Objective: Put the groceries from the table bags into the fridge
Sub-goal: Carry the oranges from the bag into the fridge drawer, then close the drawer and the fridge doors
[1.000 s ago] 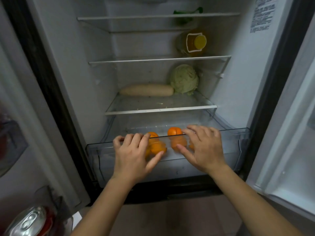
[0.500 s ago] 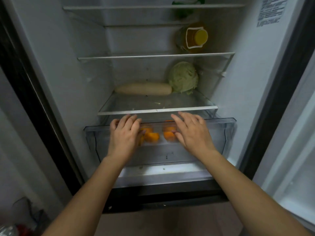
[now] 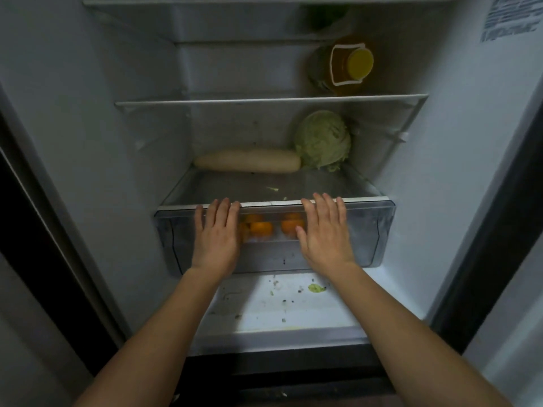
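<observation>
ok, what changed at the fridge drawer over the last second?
The clear plastic crisper drawer slid back into the fridge, from pulled out to tucked under the glass shelf, carrying the small round oranges with it. The left hand and right hand followed it in, pressing flat on its front; nothing picked up or let go. The long white radish, green cabbage and yellow-capped oil bottle stayed put.

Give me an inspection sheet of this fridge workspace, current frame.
Surface: white fridge floor, soiled.
Job's things: small oranges in clear plastic crisper drawer; long white radish beside pale green cabbage on glass shelf; yellow-capped amber bottle one shelf up.
Clutter: green leaf scrap, dark crumbs on floor.
Grippers: left hand, right hand flat, fingers straight on drawer front.
Cables: nothing seen.
Surroundings: printed label on right wall.
</observation>
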The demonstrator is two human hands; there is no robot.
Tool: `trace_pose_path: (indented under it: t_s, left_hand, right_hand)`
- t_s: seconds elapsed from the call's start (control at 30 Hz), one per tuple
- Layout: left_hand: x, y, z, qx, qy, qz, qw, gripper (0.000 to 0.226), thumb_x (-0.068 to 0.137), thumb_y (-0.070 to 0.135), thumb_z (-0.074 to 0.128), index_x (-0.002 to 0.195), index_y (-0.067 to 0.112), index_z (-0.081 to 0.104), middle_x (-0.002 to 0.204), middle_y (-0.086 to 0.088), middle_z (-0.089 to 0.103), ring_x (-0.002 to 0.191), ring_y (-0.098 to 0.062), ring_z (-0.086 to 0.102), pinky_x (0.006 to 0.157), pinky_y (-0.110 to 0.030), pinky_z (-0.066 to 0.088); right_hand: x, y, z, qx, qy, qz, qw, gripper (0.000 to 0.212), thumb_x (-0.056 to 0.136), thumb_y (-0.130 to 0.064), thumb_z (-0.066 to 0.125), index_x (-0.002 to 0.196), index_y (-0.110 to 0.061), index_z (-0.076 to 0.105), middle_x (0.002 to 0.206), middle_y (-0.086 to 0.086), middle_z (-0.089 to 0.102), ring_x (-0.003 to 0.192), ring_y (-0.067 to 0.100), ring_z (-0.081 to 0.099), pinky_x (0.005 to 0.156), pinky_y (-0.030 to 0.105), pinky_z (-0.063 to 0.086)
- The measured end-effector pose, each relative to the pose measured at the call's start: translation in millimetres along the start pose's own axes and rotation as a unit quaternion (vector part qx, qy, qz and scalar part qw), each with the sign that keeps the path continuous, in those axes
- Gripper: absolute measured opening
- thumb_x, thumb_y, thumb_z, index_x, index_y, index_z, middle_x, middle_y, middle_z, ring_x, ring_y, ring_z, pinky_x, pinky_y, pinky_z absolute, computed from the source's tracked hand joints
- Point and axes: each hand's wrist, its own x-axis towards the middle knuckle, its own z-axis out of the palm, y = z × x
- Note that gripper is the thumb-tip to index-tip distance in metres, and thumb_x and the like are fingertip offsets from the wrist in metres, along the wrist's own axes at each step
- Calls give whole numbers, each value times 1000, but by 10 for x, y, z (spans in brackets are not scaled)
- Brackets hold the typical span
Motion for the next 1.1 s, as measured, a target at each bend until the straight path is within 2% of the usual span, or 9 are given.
trace_pose_path:
  t_s: [0.2,0.33,0.43,0.5,0.6,0.7,0.77,0.93,1.1]
  left_hand:
    - [43,-24,1,-19,-11,13,1000,65,89,8,56,150,10,33,155,-17,33,146,-37,22,119,-58,5]
    - [25,-38,-198,-30,-73,24,997,71,92,13,50,155,14,18,161,-14,19,150,-33,9,121,-55,0]
    - [12,-46,-433,-10,-116,40,992,70,96,32,51,155,17,18,162,-11,20,150,-31,14,122,-51,8]
    - [-75,-23,-608,-5,-107,41,993,63,94,39,53,149,17,33,156,-11,34,143,-32,31,117,-50,23]
    - [-373,26,-731,-34,-23,50,998,45,92,38,56,131,16,54,132,-10,56,120,-34,52,100,-49,40]
    - [-766,117,-680,-94,48,57,993,44,92,42,44,121,16,63,125,-11,61,112,-34,58,93,-49,46]
    - [-1017,263,-604,-125,47,65,989,54,93,46,36,128,15,61,136,-14,56,123,-34,54,100,-52,44]
    - [-1356,988,-547,-208,15,114,971,63,99,51,27,146,14,46,159,-18,30,147,-36,26,115,-59,26]
    - [-1526,2064,-923,-351,34,166,921,64,99,49,28,149,12,39,162,-18,19,150,-35,15,117,-63,20]
  right_hand:
    - [33,15,13,13,-8,2,1000,56,94,-38,58,141,-12,43,142,19,48,136,38,40,120,55,18]
    - [39,1,-187,9,-70,-11,997,63,96,-40,54,149,-13,35,152,19,39,144,36,31,123,51,9]
    - [44,23,-431,-7,-152,-16,988,78,96,-43,54,158,-15,16,162,18,21,152,34,15,125,48,5]
    - [-24,16,-636,-4,-166,-1,986,76,95,-41,54,157,-15,19,162,20,22,150,36,18,123,49,13]
    - [-306,7,-922,44,-101,16,994,59,91,-33,57,145,-12,44,144,17,47,134,36,44,111,47,35]
    - [-771,6,-1141,58,-64,36,996,51,90,-30,61,137,-13,53,137,15,55,126,33,52,104,44,43]
    - [-1125,36,-1264,28,-52,50,997,49,88,-32,64,133,-14,57,135,16,57,123,33,55,102,43,46]
    - [-1946,301,-1786,-38,-6,65,997,44,84,-27,70,125,-12,64,128,14,63,114,32,62,93,42,53]
    - [-2707,836,-2675,-95,73,105,987,25,86,-21,61,108,-13,71,96,6,66,87,28,63,72,39,53]
